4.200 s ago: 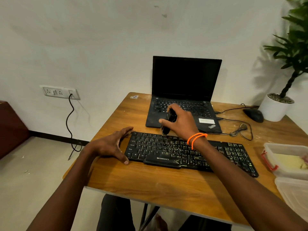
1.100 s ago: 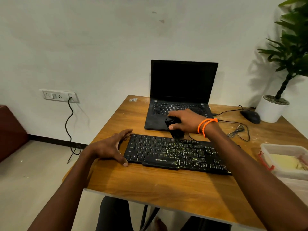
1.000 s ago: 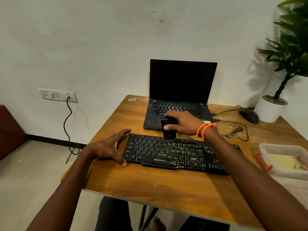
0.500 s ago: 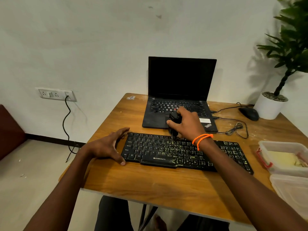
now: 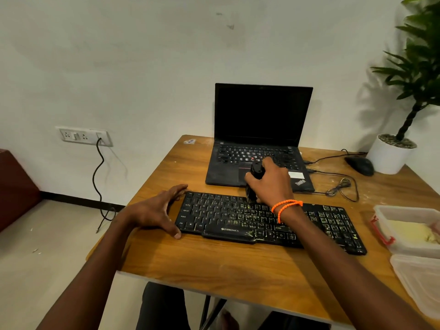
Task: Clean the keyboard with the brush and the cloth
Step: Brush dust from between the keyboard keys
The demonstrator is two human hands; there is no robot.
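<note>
A black keyboard point(image 5: 221, 215) lies across the wooden table point(image 5: 214, 263), its middle and right keys smeared with pale yellowish dirt. My right hand point(image 5: 271, 182), with orange bands at the wrist, grips a small black brush point(image 5: 256, 173) upright, bristles down on the keyboard's top rows near the middle. My left hand point(image 5: 154, 210) rests spread against the keyboard's left end, thumb at its front corner, fingers at its back corner. No cloth is in view.
An open black laptop point(image 5: 259, 139) stands just behind the keyboard. A mouse point(image 5: 359, 165), cables point(image 5: 340, 186) and a potted plant point(image 5: 392, 153) sit at the back right. Two clear plastic containers point(image 5: 409, 229) lie at the right edge.
My right hand has swept the brush back and forth along the upper key rows and now stands near the middle. My left hand has stayed at the keyboard's left end.
</note>
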